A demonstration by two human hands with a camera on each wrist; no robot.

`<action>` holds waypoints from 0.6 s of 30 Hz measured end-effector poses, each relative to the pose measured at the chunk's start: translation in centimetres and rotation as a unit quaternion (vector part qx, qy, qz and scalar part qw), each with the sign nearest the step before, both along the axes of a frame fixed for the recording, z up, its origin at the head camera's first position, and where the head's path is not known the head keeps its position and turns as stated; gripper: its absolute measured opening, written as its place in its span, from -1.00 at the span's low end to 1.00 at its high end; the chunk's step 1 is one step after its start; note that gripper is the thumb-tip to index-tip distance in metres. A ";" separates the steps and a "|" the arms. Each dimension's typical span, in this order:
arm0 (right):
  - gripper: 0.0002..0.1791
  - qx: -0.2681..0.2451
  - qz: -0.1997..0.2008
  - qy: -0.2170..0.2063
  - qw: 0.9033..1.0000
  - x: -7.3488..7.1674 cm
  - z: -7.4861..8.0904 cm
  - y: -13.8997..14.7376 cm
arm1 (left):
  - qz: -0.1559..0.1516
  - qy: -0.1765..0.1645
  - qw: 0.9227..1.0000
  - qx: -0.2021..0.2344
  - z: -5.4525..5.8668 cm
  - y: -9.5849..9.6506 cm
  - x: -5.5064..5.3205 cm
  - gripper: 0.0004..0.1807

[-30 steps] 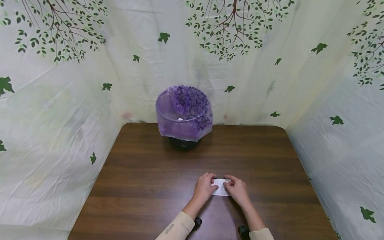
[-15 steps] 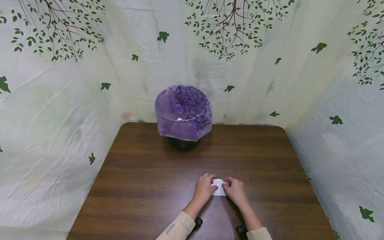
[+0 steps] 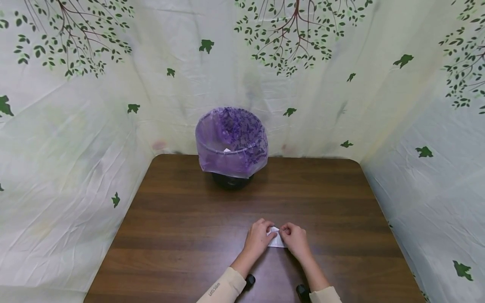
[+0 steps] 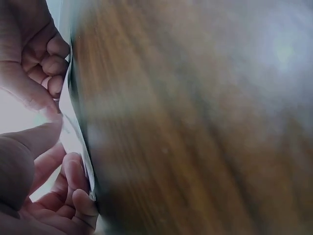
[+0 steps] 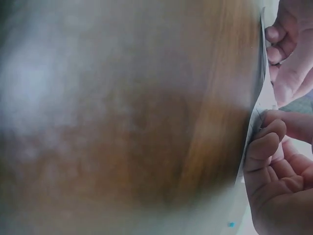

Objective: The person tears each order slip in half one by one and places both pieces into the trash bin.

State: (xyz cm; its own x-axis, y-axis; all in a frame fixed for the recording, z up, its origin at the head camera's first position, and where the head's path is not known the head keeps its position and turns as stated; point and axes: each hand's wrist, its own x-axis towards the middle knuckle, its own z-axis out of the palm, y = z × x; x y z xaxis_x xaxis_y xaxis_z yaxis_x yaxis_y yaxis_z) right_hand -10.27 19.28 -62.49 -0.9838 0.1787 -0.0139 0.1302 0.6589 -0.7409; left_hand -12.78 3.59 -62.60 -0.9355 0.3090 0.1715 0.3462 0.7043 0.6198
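Observation:
A small white sheet of paper (image 3: 278,241) with faint printed lines lies low over the table between both hands. My left hand (image 3: 258,236) holds its left side, thumb on the near face and fingers behind. At the upper right part my right hand (image 3: 295,240) pinches the sheet between thumb and fingertips. In the left wrist view the paper (image 4: 72,132) appears almost edge-on, slightly bowed, close to the wood. From the right wrist the paper (image 5: 255,117) also looks curved, partly covered by the fingers.
A bin with a purple patterned liner (image 3: 233,162) stands at the back of the brown wooden table (image 3: 182,219). A bit of white (image 3: 227,150) shows inside it. Leaf-printed cloth (image 3: 322,105) hangs around the table.
My right hand has shifted left, toward my left hand, and less of the paper shows between them. Its upper edge now slants near my right fingertips. The left hand stays nearly still.

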 end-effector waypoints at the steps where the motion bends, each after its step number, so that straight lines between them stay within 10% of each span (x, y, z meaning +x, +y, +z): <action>1: -0.96 -0.004 0.000 0.000 1.000 0.0 0.1 0.0 | -0.002 0.005 1.000 0.005 0.0 -0.1 0.0 -0.77; 18: -0.85 -0.108 0.031 -0.019 0.993 -0.5 2.0 -1.0 | -0.018 0.049 0.997 0.062 1.2 -1.5 -0.5 -0.91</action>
